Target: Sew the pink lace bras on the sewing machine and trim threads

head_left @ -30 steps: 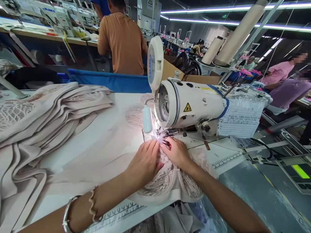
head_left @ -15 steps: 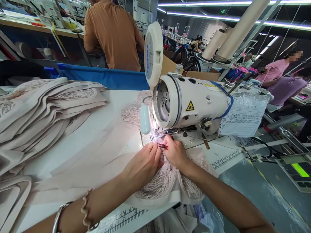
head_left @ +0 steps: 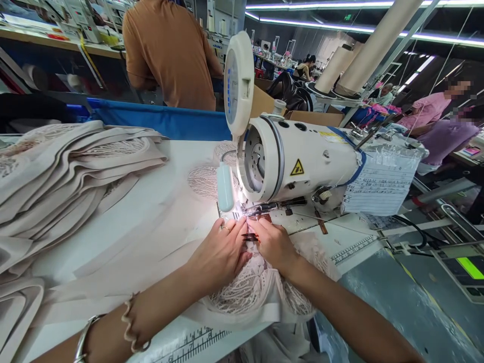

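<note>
My left hand has its fingers together on the pale pink lace fabric, close to the needle area of a white sewing machine. Opposite it, my right hand is closed around small dark thread snips. The snips' short blades point left toward my left fingers; most of their body is hidden in my palm. Both sets of fingertips meet at the lit spot under the machine head, beside a pale green lamp. The lace bunches below my hands and hangs over the table edge.
Stacked lace pieces lie on the left of the white table. A printed ruler runs along the front edge. A control panel is at right, near a handwritten sheet. A person in a brown shirt sits beyond.
My left fingers have flattened and spread slightly on the fabric. My right hand has shifted a little down and right, and the snips show lower, with their blades clearer.
</note>
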`<control>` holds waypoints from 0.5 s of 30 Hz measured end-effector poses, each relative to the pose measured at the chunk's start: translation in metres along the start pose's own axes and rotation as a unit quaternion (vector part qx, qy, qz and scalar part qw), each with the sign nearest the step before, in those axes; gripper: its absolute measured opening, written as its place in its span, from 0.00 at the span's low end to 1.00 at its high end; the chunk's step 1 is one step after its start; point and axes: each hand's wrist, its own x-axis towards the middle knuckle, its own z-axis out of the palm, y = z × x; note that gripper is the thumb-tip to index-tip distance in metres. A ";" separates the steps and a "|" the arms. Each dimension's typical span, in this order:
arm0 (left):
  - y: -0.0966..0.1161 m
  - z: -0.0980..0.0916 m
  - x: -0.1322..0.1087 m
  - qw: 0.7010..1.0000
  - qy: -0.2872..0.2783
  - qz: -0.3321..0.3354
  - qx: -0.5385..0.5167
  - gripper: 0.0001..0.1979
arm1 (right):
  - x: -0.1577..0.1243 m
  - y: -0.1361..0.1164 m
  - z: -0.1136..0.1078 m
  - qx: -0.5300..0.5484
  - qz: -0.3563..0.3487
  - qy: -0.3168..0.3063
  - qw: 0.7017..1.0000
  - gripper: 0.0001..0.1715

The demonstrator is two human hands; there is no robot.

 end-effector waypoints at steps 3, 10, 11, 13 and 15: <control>0.001 0.003 -0.001 1.000 0.018 -0.004 0.016 0.26 | 0.001 0.000 0.000 -0.014 0.002 -0.020 1.000 0.21; -0.001 0.004 0.001 0.999 0.017 -0.008 0.029 0.28 | 0.003 -0.001 -0.002 -0.031 0.011 -0.047 0.998 0.25; -0.001 0.004 0.001 0.999 0.015 -0.009 0.030 0.28 | 0.004 0.000 -0.002 -0.033 0.010 -0.049 0.998 0.25; -0.001 0.005 0.000 0.999 0.013 -0.012 0.031 0.28 | 0.004 0.000 -0.002 -0.035 0.008 -0.051 0.998 0.26; -0.002 0.006 -0.001 0.999 0.012 -0.016 0.028 0.28 | 0.005 0.000 -0.002 -0.033 0.006 -0.049 0.998 0.25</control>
